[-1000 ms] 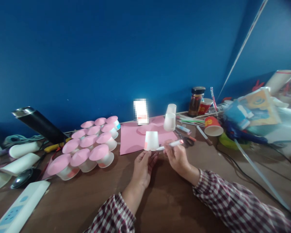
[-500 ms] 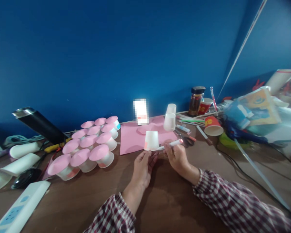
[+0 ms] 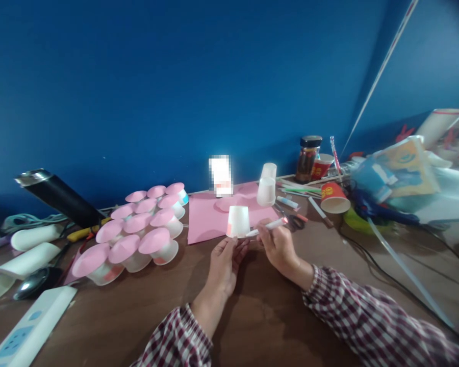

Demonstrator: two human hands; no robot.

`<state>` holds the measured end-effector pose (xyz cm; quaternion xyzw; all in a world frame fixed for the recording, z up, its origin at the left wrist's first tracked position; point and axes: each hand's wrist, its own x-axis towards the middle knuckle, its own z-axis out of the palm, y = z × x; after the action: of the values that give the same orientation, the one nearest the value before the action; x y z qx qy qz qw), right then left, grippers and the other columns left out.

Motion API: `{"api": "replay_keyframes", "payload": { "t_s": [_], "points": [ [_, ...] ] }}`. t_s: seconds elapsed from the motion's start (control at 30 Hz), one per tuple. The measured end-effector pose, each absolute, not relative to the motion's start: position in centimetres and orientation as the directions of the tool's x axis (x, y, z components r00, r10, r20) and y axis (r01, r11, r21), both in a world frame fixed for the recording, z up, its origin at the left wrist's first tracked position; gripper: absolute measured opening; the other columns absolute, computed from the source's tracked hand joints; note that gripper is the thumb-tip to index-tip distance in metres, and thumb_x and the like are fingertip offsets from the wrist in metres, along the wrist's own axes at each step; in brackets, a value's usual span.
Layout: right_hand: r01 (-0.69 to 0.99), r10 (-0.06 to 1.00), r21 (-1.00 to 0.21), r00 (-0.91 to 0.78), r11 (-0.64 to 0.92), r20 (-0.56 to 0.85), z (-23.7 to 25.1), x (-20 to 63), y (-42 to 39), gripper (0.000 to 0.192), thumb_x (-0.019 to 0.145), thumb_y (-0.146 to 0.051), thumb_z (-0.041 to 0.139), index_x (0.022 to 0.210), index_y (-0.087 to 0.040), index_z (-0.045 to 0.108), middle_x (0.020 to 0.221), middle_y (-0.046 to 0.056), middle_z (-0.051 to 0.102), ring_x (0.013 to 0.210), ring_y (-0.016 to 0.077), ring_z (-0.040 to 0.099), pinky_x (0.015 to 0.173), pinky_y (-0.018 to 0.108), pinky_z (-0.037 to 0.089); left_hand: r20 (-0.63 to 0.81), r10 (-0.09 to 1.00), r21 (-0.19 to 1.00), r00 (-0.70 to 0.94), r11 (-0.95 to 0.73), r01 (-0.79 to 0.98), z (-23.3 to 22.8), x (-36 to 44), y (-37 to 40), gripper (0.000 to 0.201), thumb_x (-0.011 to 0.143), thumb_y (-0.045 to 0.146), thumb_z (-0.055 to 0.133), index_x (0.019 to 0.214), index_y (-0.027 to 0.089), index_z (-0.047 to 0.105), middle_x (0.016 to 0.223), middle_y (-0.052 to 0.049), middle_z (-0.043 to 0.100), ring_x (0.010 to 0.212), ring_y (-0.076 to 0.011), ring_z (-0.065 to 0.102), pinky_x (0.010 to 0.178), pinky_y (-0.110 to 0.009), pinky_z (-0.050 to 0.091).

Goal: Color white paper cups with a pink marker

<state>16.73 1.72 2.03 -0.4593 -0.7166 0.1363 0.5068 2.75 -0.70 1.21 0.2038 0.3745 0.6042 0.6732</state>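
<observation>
Paper cup [image 3: 238, 221], upside down at the near edge of the pink sheet [image 3: 206, 219], looks light and crushable, so left hand [image 3: 226, 262] pinches its rim gently while right hand [image 3: 278, 246] grips a marker [image 3: 266, 227] at its wall.

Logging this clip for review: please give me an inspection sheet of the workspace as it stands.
Surface: brown wooden table.
Job's things: inverted white cup at left hand's fingertips; white marker, tip at the cup.
Clutter: pink-topped cups, pink paper, red cups, jar, scissors.
Grippers: left hand steadies cup; right hand grips marker.
Cables: black cable; power strip.
Surroundings: blue wall.
</observation>
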Motion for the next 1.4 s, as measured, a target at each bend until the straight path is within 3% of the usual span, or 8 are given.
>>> {"api": "replay_keyframes", "payload": {
  "t_s": [0.17, 0.8, 1.4],
  "points": [
    [0.518, 0.789, -0.66, -0.048, 0.544, 0.612, 2.04, 16.86, 1.82, 0.028, 0.093, -0.028, 0.041, 0.07, -0.017, 0.054, 0.057, 0.001, 0.057, 0.053, 0.0124, 0.054, 0.054, 0.022, 0.039, -0.276, 0.961, 0.727, -0.022, 0.194, -0.658, 0.9, 2.68, -0.6, 0.019, 0.068, 0.024, 0.073, 0.082, 0.012, 0.066, 0.084, -0.009, 0.072, 0.082, -0.0164, 0.067, 0.077, -0.025, 0.051],
    [0.552, 0.767, -0.625, -0.043, 0.552, 0.64, 2.65, 16.74, 1.66, 0.032, 0.093, -0.027, 0.042, 0.063, -0.019, 0.051, 0.056, 0.0, 0.057, 0.051, 0.0118, 0.054, 0.056, 0.021, 0.04, -0.273, 0.961, 0.714, -0.031, 0.181, -0.676, 1.04, 2.59, -0.62, 0.014, 0.065, 0.022, 0.074, 0.072, 0.013, 0.065, 0.077, -0.006, 0.07, 0.079, -0.0158, 0.067, 0.076, -0.025, 0.052],
    [0.513, 0.811, -0.696, -0.001, 0.502, 0.585, 2.48, 16.6, 1.58, 0.032, 0.094, -0.031, 0.039, 0.067, -0.019, 0.052, 0.054, -0.001, 0.054, 0.047, 0.0113, 0.05, 0.051, 0.022, 0.039, -0.299, 0.953, 0.708, -0.039, 0.195, -0.679, 1.11, 2.54, -0.56, 0.017, 0.064, 0.024, 0.075, 0.071, 0.013, 0.063, 0.075, -0.005, 0.071, 0.08, -0.0169, 0.069, 0.074, -0.024, 0.053]
  ]
}}
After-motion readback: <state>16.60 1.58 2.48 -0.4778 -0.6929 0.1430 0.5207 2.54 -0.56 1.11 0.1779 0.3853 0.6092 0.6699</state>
